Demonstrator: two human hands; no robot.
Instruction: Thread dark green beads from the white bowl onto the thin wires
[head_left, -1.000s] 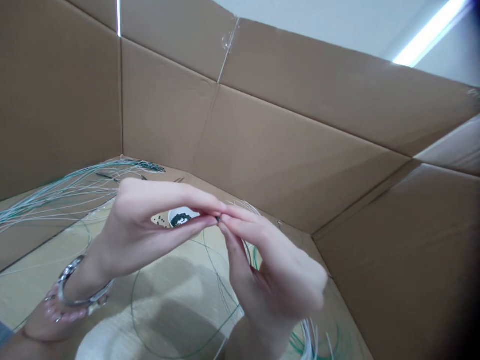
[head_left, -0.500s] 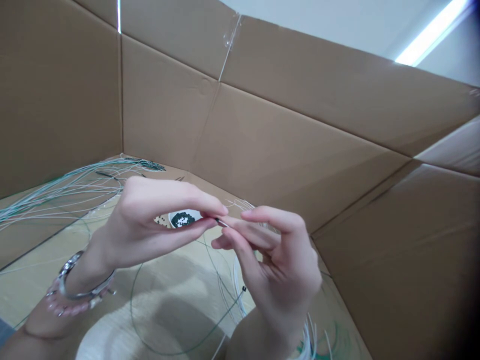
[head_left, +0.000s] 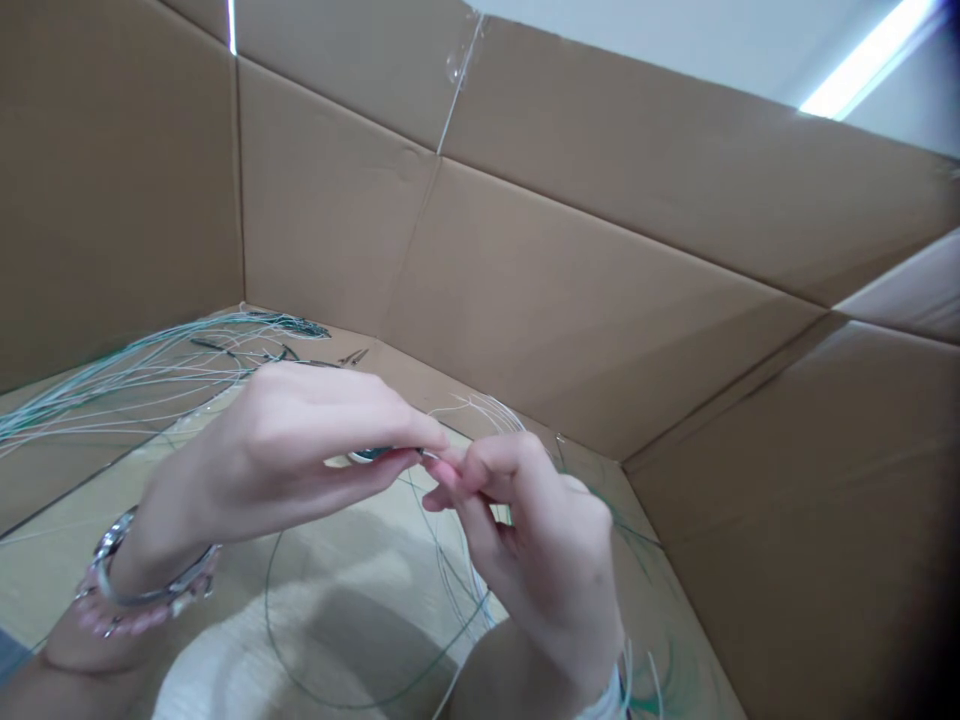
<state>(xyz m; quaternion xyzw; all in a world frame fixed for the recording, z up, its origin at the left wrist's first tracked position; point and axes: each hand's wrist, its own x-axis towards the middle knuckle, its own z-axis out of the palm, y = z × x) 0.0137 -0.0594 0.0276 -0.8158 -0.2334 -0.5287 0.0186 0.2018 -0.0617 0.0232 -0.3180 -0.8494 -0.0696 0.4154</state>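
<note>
Above the work surface, my left hand (head_left: 300, 450) is closed in a pinch, thumb and fingers on a small black piece (head_left: 420, 453). A thin white wire (head_left: 430, 456) runs from that piece toward my right hand (head_left: 536, 540). My right thumb and index finger are pressed together on the wire, and the fingertips of both hands are nearly touching. Behind my left fingers, only a sliver of a white bowl with dark contents (head_left: 366, 456) shows. A thin green wire (head_left: 268, 610) curves in a wide loop below my hands.
A bundle of white and green wires (head_left: 142, 365) lies at the left, its dark ends near the back corner. Tweezers-like tips (head_left: 354, 357) show behind my left hand. More white wires (head_left: 491, 410) lie at the back. Cardboard walls (head_left: 540, 270) enclose the surface (head_left: 352, 590).
My right fingers parted from the pinch, showing the white wire, then closed on it again. My left hand has lowered slightly and now hides most of the bowl.
</note>
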